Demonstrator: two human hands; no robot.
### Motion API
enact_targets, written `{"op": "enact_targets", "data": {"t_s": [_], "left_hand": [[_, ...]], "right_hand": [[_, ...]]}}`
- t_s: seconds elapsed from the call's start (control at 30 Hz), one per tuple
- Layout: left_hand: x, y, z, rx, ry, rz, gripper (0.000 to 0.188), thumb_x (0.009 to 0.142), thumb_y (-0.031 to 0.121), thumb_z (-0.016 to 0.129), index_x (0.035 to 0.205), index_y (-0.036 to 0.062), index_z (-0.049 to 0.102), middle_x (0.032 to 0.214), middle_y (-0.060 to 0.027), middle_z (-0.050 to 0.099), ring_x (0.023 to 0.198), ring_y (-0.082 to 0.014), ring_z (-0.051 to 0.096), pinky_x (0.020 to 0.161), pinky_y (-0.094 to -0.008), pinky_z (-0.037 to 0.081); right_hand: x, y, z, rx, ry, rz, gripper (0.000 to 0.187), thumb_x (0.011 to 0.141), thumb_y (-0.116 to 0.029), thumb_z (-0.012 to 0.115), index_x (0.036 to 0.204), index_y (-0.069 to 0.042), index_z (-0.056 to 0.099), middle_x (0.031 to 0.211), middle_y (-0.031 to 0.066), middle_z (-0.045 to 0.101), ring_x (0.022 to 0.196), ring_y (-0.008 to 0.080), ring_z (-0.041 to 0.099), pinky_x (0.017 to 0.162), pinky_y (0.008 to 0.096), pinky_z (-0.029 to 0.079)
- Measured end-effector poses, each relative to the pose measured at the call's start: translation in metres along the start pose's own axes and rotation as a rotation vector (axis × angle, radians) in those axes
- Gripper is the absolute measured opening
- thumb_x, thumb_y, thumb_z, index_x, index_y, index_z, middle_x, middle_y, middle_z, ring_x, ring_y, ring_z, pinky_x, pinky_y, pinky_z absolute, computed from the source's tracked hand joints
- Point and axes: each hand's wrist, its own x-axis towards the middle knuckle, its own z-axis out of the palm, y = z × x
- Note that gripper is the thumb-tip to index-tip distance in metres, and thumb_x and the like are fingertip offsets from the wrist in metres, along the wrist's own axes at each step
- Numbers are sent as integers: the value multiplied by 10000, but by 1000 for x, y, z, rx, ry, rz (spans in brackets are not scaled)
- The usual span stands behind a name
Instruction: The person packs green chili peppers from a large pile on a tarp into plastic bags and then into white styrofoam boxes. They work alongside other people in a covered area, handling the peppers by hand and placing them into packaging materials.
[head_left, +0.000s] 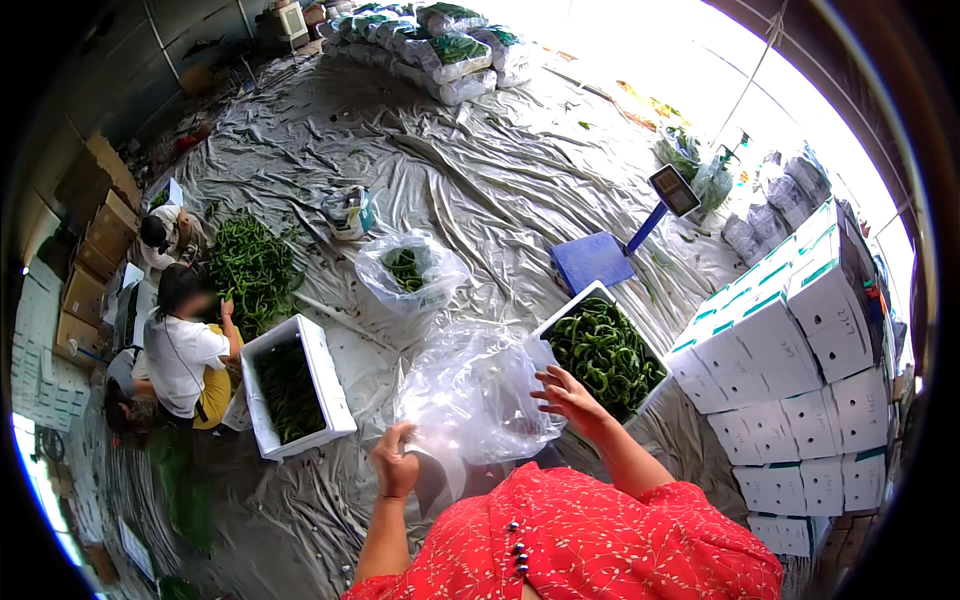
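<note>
A large clear plastic bag spreads out in front of me, its film crumpled and shiny. My left hand is closed on the bag's near left edge. At the bag's right side my right hand has its fingers apart; the film lies right beside them, and I see nothing gripped. Just beyond that hand stands a white foam box filled with green peppers. Another white foam box with green peppers in it stands to the left of the bag.
A blue platform scale stands beyond the right box. White cartons are stacked at the right. Two people sit at the left by a pepper heap. An open plastic bag holds more peppers. Filled sacks lie at the back.
</note>
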Motion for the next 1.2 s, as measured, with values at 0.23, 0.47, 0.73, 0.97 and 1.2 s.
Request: {"op": "enact_targets", "data": {"t_s": [0.23, 0.47, 0.73, 0.97, 1.2], "left_hand": [[64, 18, 46, -126, -211, 169, 270, 641, -86, 522, 866, 30, 617, 776, -104, 627, 733, -209, 620, 697, -288, 484], [161, 7, 100, 17, -484, 226, 202, 647, -34, 564, 828, 29, 628, 780, -121, 636, 748, -248, 638, 692, -312, 501], [297, 33, 180, 112, -496, 143, 285, 627, -57, 515, 870, 30, 638, 786, -110, 646, 747, -246, 642, 700, -309, 504], [401, 68, 180, -272, -468, -225, 638, 699, -151, 446, 1307, 34, 390, 789, -67, 627, 745, -132, 605, 731, -240, 469], [538, 142, 256, -177, -606, 346, 686, 727, -65, 579, 1359, 25, 328, 807, -98, 624, 728, -209, 614, 703, -277, 498]], "right_hand": [[156, 80, 7, 70, -162, 371, 707, 835, -408, 643, 1349, -31, 335, 1208, 103, 516, 1085, 203, 496, 888, 388, 422], [222, 37, -16, -74, -292, 245, 413, 870, -291, 610, 1228, -93, 556, 915, 9, 577, 786, 74, 500, 660, 261, 422], [335, -202, -122, 203, 140, -357, 184, 807, 20, 581, 972, 6, 661, 958, 84, 668, 843, 143, 589, 782, 249, 452], [251, -342, -106, -791, 297, -1195, 212, 718, 39, 584, 888, -70, 648, 984, 76, 584, 1005, 278, 541, 855, 389, 411], [278, -243, -134, -765, 357, -698, 292, 699, -104, 633, 986, -155, 654, 1091, 18, 597, 1101, 258, 509, 1003, 431, 332]]}}
